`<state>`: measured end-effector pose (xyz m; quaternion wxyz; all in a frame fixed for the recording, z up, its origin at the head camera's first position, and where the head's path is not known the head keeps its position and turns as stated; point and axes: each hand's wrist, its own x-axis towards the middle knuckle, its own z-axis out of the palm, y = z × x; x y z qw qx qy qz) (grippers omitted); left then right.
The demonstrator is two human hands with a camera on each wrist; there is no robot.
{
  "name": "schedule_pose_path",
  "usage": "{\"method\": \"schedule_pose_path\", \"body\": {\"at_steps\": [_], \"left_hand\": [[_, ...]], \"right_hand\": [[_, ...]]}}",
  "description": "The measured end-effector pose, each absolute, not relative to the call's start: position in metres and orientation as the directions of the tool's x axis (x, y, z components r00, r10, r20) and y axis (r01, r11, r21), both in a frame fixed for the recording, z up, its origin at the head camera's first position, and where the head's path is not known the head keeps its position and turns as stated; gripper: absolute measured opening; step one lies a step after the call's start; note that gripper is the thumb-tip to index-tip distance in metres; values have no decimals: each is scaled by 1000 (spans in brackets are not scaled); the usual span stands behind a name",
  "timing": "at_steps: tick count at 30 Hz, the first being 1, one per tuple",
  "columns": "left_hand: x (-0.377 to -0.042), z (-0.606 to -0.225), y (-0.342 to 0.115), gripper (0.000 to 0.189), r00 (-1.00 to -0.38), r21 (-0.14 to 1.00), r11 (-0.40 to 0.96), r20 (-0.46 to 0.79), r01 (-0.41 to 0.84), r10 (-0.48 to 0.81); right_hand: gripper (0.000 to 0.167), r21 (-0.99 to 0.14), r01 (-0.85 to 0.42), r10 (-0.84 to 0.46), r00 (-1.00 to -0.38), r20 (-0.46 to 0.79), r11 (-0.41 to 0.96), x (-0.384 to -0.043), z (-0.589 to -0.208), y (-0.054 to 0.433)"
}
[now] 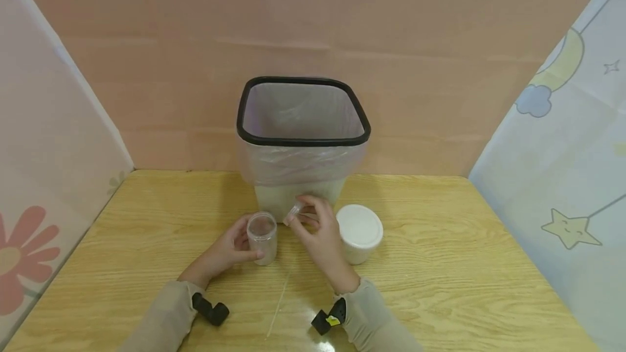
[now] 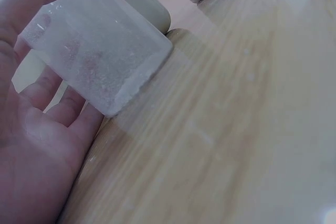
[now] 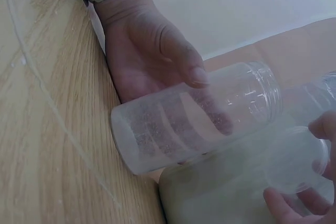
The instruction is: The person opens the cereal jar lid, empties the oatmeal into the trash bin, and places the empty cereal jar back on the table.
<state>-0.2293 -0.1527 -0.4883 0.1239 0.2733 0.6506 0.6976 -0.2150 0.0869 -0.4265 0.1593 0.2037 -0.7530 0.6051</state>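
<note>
A clear plastic jar [image 1: 262,238] with a threaded, uncovered mouth stands upright on the table. My left hand [image 1: 239,246] grips it from the left side, thumb in front and fingers behind. In the left wrist view the jar [image 2: 113,51] has a cloudy, speckled residue on its inside wall. To the right of the jar's mouth, my right hand [image 1: 318,227] pinches a clear round lid [image 1: 294,211] by its edge, tilted and apart from the jar. The right wrist view shows the lid [image 3: 296,161] between thumb and fingers, beyond the jar's rim.
Behind the hands stands a light-coloured trash bin [image 1: 274,200] with a black rim and a translucent liner. A white lidded tub [image 1: 360,227] sits just right of my right hand. The wooden table [image 1: 440,276] meets patterned panels at both sides.
</note>
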Motion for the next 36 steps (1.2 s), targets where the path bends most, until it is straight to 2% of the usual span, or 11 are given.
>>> {"method": "schedule_pose_path", "body": {"at_steps": [7,16,18,20,23,25,29,36], "left_hand": [[-229,-489,-153,79,-823,979,-91,202,181,530],[-229,-488,-152,78,-829,982,-67,187,179,527],[-229,-487,-152,78,-826,979,-76,198,187,528],[-229,-487,-152,77,-821,976,-93,216,197,529],[-229,-487,-153,76,-818,973,-108,231,205,527],[-228,-487,-155,77,-827,973,-98,228,208,513],[-228,-487,-158,79,-861,975,-37,213,221,461],[-230,-486,-162,79,-885,974,33,190,225,424]], "right_hand": [[41,-848,-509,-134,-860,493,144,-211,-424,83],[42,-859,-484,-111,-875,472,168,-209,-423,84],[42,-856,-463,-102,-886,452,230,-210,-423,85],[39,-839,-420,-116,-906,406,347,-211,-424,85],[35,-744,-338,-190,-941,280,577,-211,-429,87],[31,-666,-334,-266,-942,206,667,-212,-435,87],[31,-608,-381,-361,-918,162,697,-213,-445,87],[28,-558,-419,-396,-902,170,716,-213,-450,88]]}}
